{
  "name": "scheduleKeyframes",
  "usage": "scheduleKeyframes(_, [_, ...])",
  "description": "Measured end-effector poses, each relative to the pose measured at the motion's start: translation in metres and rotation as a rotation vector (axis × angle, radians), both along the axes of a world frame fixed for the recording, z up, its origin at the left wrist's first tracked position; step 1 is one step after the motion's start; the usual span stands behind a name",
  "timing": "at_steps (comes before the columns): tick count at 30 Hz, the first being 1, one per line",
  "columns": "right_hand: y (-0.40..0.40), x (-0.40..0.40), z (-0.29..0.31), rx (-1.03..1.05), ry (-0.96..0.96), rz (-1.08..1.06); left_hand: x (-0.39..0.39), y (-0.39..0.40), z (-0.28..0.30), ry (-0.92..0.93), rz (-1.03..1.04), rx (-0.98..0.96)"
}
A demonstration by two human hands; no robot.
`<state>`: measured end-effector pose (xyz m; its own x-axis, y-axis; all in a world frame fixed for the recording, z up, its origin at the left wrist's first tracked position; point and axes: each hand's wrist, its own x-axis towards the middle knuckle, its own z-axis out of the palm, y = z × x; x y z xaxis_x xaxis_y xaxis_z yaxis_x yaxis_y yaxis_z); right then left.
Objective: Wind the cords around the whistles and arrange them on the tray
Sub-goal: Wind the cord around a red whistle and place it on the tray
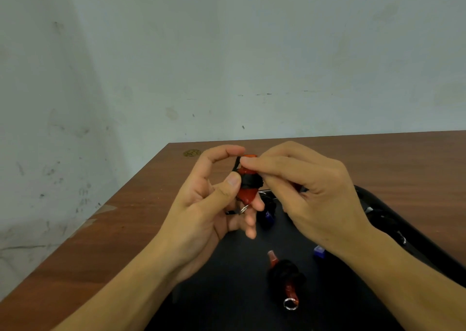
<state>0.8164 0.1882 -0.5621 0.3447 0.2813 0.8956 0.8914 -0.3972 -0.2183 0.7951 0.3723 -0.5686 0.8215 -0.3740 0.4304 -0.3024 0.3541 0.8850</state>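
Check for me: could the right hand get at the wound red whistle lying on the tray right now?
Probably not yet. The right hand is busy pinching the cord on the held whistle. The wound whistle lies uncovered on the tray below.

The black tray (252, 293) runs off the lower edge of the frame, and both forearms cover much of it. At centre, the left hand (211, 204) and right hand (310, 194) hide most of the held red whistle (248, 192); where its black cord (249, 180) ends cannot be told. Right of centre, the right hand covers most of a blue whistle (267, 218); another blue whistle (319, 251) shows only a corner beside the right wrist.
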Motion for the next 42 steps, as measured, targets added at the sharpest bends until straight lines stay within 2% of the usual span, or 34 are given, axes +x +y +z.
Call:
scheduleKeyframes(9, [0.003, -0.005, 0.0, 0.081, 0.189, 0.191, -0.001, 0.0, -0.001, 0.026, -0.087, -0.062])
scheduleKeyframes(19, [0.002, -0.005, 0.002, 0.127, 0.321, 0.271, -0.001, 0.0, -0.003, 0.07, -0.137, -0.104])
scheduleKeyframes(24, [0.002, -0.007, -0.001, 0.251, 0.509, 0.371, -0.003, -0.001, -0.001, 0.117, -0.179, -0.189])
scheduleKeyframes(28, [0.004, -0.007, 0.0, 0.269, 0.56, 0.432, -0.004, -0.002, 0.0, 0.139, -0.183, -0.249])
scheduleKeyframes(42, [0.02, -0.016, 0.009, 0.465, 0.595, 0.337, -0.003, -0.004, -0.004, 0.105, -0.149, -0.297])
